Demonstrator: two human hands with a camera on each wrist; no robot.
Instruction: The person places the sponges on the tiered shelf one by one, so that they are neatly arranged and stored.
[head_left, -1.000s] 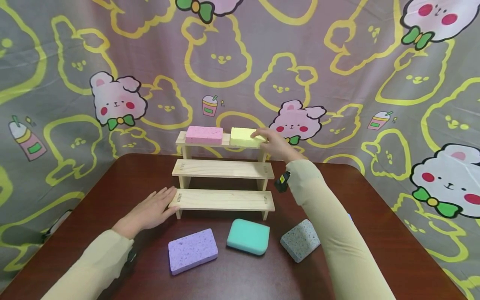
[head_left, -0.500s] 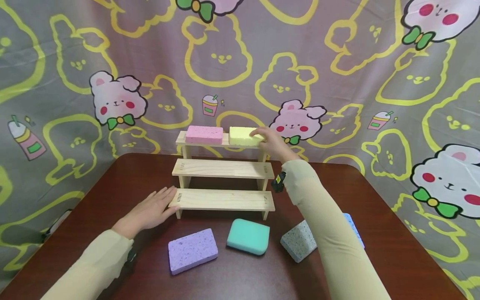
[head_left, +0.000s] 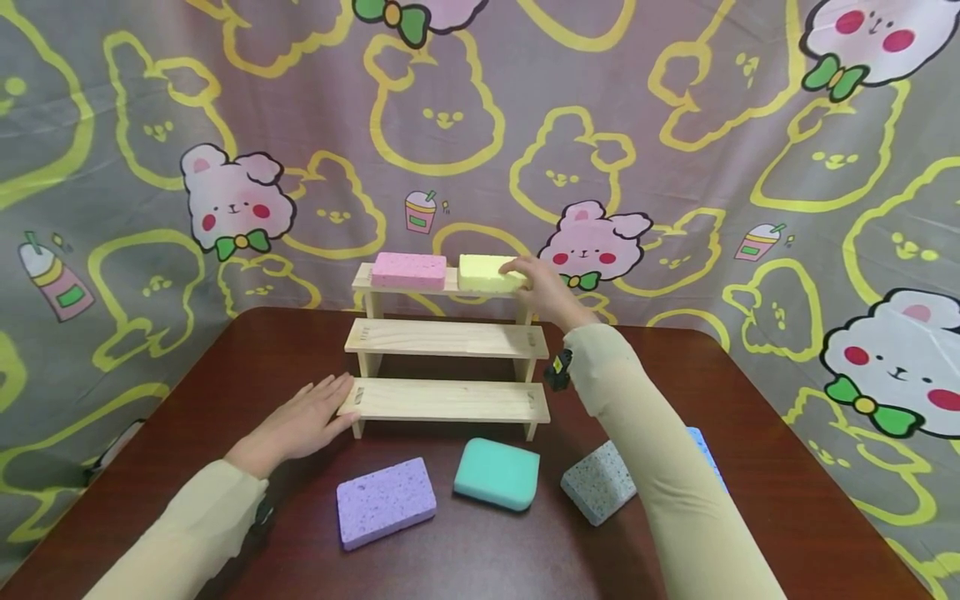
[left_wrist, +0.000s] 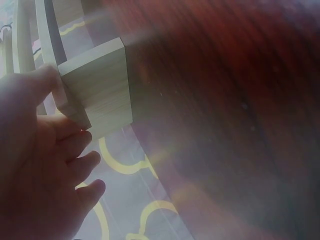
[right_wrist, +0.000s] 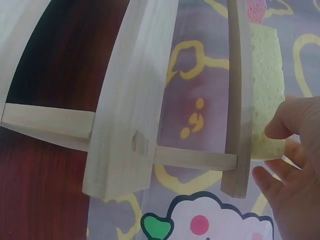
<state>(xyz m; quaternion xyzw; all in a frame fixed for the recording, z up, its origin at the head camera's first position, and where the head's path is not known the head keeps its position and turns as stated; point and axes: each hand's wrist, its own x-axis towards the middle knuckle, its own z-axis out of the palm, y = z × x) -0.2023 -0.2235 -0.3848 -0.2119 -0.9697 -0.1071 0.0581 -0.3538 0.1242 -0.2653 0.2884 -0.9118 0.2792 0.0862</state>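
A three-tier wooden stand (head_left: 450, 400) rises in steps at the middle of the table. At the left end of its lowest board, my left hand (head_left: 300, 421) grips the edge, thumb on one side and index finger on the other in the left wrist view. On the top board lie a pink sponge (head_left: 408, 271) and a yellow sponge (head_left: 480, 272). My right hand (head_left: 551, 292) reaches up to the yellow one and holds its right end between thumb and fingers. In the right wrist view, this sponge (right_wrist: 266, 85) rests along the top board (right_wrist: 240, 90).
In front of the stand, a purple sponge (head_left: 386, 502), a teal sponge (head_left: 497, 473) and a grey speckled sponge (head_left: 597, 482) lie on the brown table (head_left: 255, 358). A blue sponge (head_left: 705, 454) is partly hidden by the right sleeve. A patterned curtain (head_left: 465, 108) hangs behind.
The yellow sponge has shifted slightly left on the top board, with my right hand on it. The right forearm has moved a little left, uncovering more of the blue sponge. My left hand stays put.
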